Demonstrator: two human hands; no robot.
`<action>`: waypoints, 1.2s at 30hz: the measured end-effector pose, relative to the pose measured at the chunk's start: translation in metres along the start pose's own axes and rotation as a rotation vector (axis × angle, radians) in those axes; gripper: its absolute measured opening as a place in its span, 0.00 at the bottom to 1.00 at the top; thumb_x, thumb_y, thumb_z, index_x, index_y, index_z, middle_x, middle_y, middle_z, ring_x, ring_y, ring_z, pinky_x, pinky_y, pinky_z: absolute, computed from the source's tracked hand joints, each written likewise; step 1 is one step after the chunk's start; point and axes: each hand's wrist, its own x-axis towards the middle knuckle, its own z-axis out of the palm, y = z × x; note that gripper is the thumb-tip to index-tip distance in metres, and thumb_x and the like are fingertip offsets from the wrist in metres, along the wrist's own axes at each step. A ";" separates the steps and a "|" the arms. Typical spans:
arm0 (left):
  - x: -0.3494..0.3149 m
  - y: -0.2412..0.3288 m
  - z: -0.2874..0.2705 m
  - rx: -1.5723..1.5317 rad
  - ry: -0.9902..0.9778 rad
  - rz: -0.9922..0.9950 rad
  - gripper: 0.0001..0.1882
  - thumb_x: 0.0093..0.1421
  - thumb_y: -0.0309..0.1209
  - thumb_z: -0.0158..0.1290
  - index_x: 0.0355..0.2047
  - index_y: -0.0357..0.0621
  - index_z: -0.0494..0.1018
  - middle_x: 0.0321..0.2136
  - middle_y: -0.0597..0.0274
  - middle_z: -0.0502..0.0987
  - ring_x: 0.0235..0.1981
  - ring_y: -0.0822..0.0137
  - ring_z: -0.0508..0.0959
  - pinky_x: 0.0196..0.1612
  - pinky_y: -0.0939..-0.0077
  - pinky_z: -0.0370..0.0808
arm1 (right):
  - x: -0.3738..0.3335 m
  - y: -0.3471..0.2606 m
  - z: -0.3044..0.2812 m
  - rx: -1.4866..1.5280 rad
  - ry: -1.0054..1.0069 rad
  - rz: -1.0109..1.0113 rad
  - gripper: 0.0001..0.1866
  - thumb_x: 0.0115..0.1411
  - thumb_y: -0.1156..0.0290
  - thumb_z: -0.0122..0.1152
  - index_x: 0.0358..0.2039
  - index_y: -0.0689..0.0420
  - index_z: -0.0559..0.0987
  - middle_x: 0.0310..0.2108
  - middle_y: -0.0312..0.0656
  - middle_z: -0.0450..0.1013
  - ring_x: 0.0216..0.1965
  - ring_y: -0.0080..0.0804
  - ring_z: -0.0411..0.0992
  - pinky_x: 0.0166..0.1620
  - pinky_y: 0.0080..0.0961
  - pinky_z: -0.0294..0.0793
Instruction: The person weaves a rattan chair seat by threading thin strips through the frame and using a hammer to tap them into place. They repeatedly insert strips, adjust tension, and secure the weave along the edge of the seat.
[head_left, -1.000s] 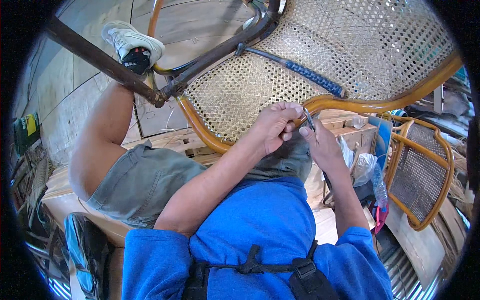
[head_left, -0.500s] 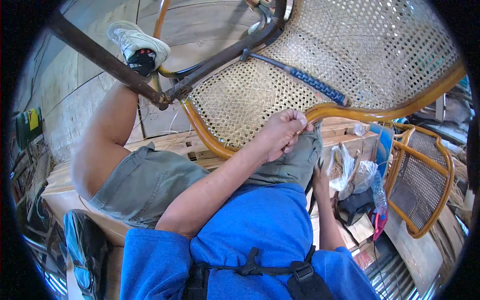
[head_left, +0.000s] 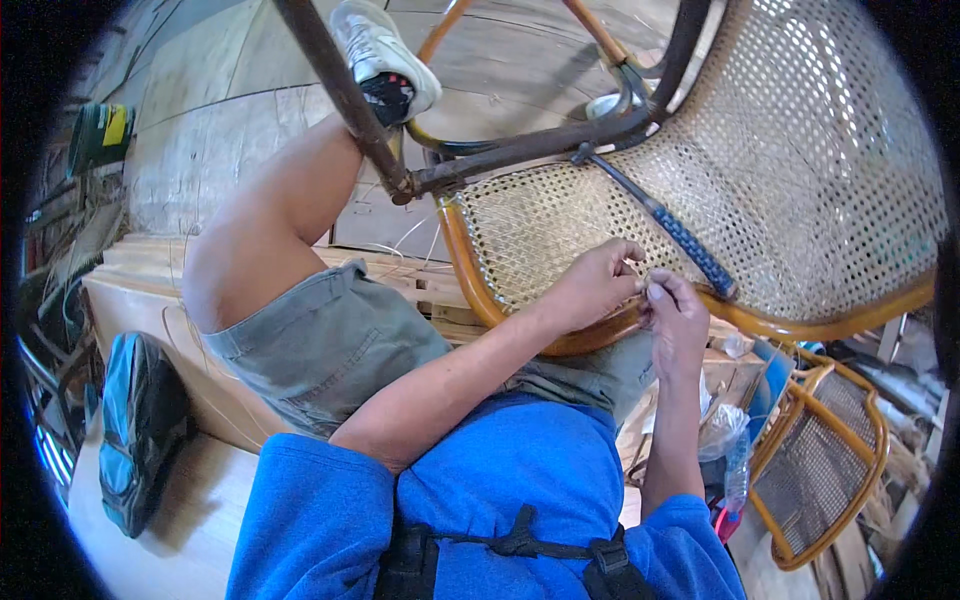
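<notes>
A woven cane chair panel (head_left: 820,170) edged with a bent rattan frame (head_left: 590,338) rests across my lap. My left hand (head_left: 598,285) is over the near part of the weave by the rattan edge, thumb and fingers pinched. Close against it, my right hand (head_left: 680,318) is also closed, its thumb and fingertips meeting the left ones. Whatever lies between the fingertips is too small to make out. On the cane beyond my hands lies a hammer (head_left: 660,215) with a dark blue wrapped grip, its head toward the dark chair bar.
Dark bars (head_left: 545,150) of the chair cross ahead, beside my shoe (head_left: 385,55). At right stand a second cane-and-rattan piece (head_left: 822,455), a plastic bottle (head_left: 736,470) and plastic bags (head_left: 722,430). A blue and black backpack (head_left: 140,435) lies on the left boards.
My right hand has come up from beside my thigh to meet my left at the rattan edge. The view has shifted, so the chair and hammer appear farther right.
</notes>
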 end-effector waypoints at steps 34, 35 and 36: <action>0.061 -0.033 -0.118 -0.765 0.797 -0.113 0.08 0.61 0.36 0.49 0.34 0.46 0.68 0.22 0.68 0.70 0.11 0.79 0.58 0.10 0.82 0.54 | 0.182 0.022 0.104 -0.526 -0.375 -0.249 0.06 0.56 0.77 0.54 0.35 0.60 0.75 0.23 0.35 0.72 0.20 0.17 0.68 0.25 0.17 0.68; 0.063 -0.036 -0.119 -0.743 0.816 -0.118 0.08 0.61 0.36 0.49 0.34 0.45 0.68 0.22 0.68 0.70 0.11 0.79 0.59 0.10 0.82 0.54 | 0.185 0.026 0.105 -0.549 -0.394 -0.263 0.06 0.56 0.76 0.54 0.35 0.60 0.75 0.23 0.36 0.72 0.20 0.17 0.68 0.25 0.17 0.68; 0.064 -0.040 -0.120 -0.711 0.833 -0.101 0.09 0.61 0.36 0.49 0.34 0.45 0.68 0.23 0.67 0.71 0.10 0.79 0.59 0.10 0.82 0.54 | 0.186 0.028 0.109 -0.572 -0.418 -0.277 0.06 0.56 0.76 0.54 0.35 0.60 0.75 0.23 0.37 0.72 0.20 0.17 0.68 0.25 0.18 0.68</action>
